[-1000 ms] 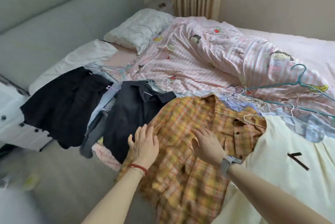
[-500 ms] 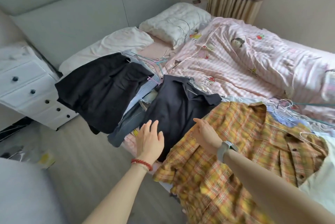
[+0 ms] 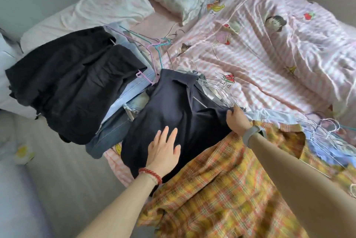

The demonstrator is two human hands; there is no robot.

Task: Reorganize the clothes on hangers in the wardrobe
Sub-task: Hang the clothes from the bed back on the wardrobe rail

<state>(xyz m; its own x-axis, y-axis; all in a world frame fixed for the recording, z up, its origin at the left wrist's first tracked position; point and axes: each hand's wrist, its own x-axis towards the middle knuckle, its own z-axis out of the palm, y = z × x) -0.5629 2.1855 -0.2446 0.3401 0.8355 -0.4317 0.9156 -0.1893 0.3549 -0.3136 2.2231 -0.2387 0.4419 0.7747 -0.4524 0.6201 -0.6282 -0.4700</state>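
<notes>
The right hand (image 3: pixel 238 120) pinches the navy shirt's (image 3: pixel 173 110) shoulder edge, its hanger hooks (image 3: pixel 221 85) at eleven o'clock, while the flat left hand (image 3: pixel 163 151) rests lower.

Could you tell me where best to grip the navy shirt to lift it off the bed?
Probably at the collar end of the navy shirt, from the right, taking the wire hangers that stick out there. The right hand already pinches that edge; the left hand lies flat on it.

The navy shirt (image 3: pixel 173 114) is matt, smooth cloth; the plaid shirt (image 3: pixel 221 189) a thin woven cloth; the jeans (image 3: pixel 113 128) coarse denim with a frayed edge; the hangers (image 3: pixel 221 87) thin shiny wire; the quilt (image 3: pixel 260 55) soft crumpled cloth
</notes>
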